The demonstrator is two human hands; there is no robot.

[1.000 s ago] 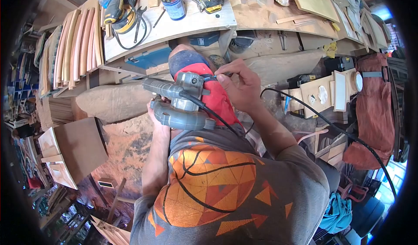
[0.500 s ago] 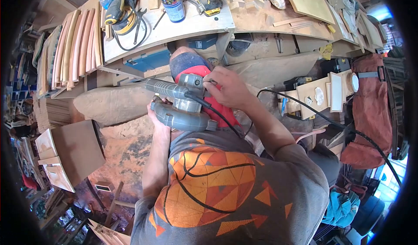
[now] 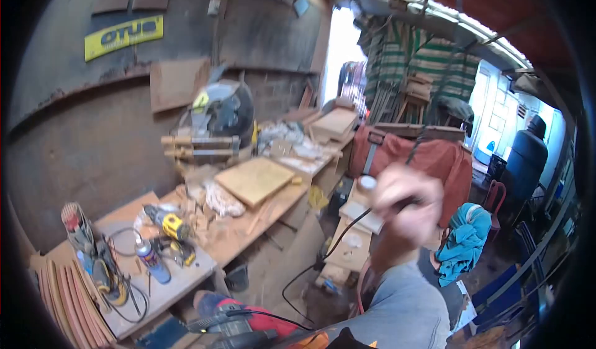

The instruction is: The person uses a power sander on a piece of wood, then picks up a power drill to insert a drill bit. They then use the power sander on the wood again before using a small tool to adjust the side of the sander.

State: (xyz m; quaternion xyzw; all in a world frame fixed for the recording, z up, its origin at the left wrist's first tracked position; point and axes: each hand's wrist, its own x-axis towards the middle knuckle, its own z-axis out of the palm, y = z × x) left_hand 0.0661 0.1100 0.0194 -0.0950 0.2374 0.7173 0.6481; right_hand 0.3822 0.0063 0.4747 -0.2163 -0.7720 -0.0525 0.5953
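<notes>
My right hand (image 3: 406,203) is raised right of the middle, blurred by motion, with its fingers curled at the black cable (image 3: 338,243). The cable runs into the hand from the lower left and shows again above it, rising toward the ceiling. At the bottom edge lies the grey power tool (image 3: 233,327), partly cut off, over a red and dark blue cloth-like thing (image 3: 273,321). My left hand is out of the picture.
On the workbench (image 3: 211,250) lie a yellow drill (image 3: 171,223), a spray can (image 3: 153,262), a sander (image 3: 102,268) and a yellowish board (image 3: 254,180). Behind stands a clear face shield (image 3: 226,110). A red cover (image 3: 397,156) and teal cloth (image 3: 462,240) are at right.
The view has swung up and to the right. My right hand has left the power tool and gone up to the cable. My left hand has dropped out of view.
</notes>
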